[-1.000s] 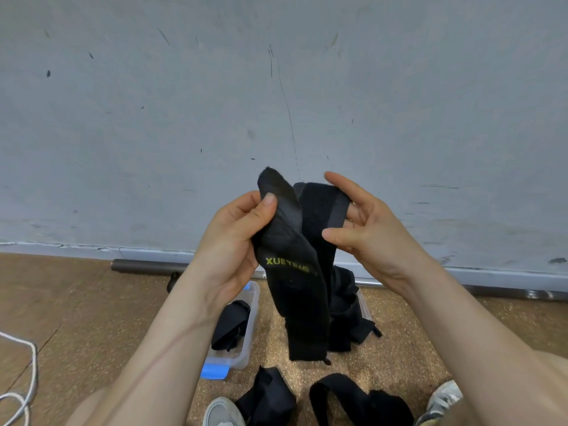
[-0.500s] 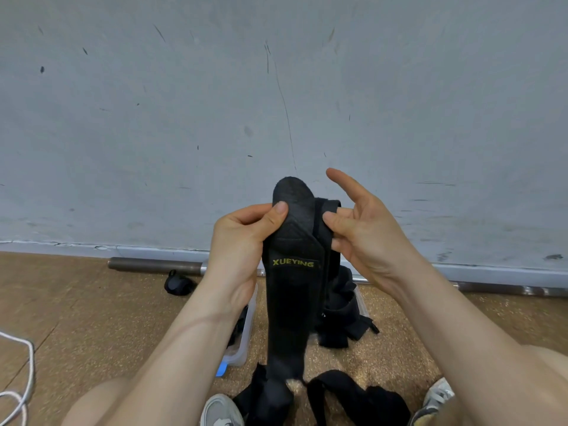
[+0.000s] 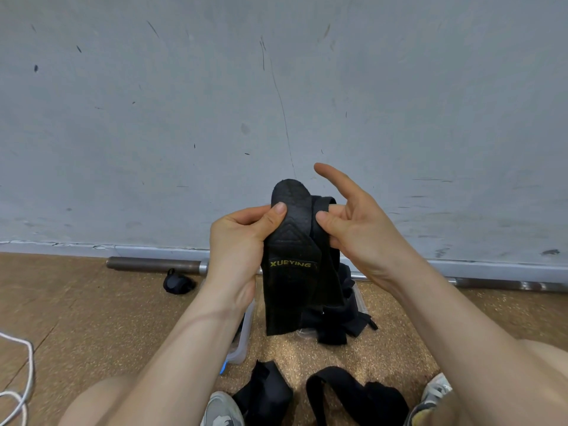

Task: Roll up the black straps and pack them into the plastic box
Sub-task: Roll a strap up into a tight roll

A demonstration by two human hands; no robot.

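Note:
I hold a black strap (image 3: 292,290) with yellow lettering upright in front of the wall. My left hand (image 3: 242,241) grips its left side, thumb pressed on the rounded padded top. My right hand (image 3: 353,222) pinches the narrower band behind it with thumb and curled fingers, index finger raised. The strap's tail hangs down over the clear plastic box (image 3: 244,339), which is mostly hidden behind my left forearm and the strap. Two more black straps (image 3: 356,395) lie on the floor near my shoes.
A metal bar (image 3: 153,265) runs along the base of the grey wall. A small black rolled item (image 3: 178,284) lies by it. A white cable (image 3: 18,373) curls at the left edge. My shoes (image 3: 219,410) are at the bottom.
The strap has been turned so its padded front and lettering face me, and its tail has drawn up. My right index finger has lifted off the strap.

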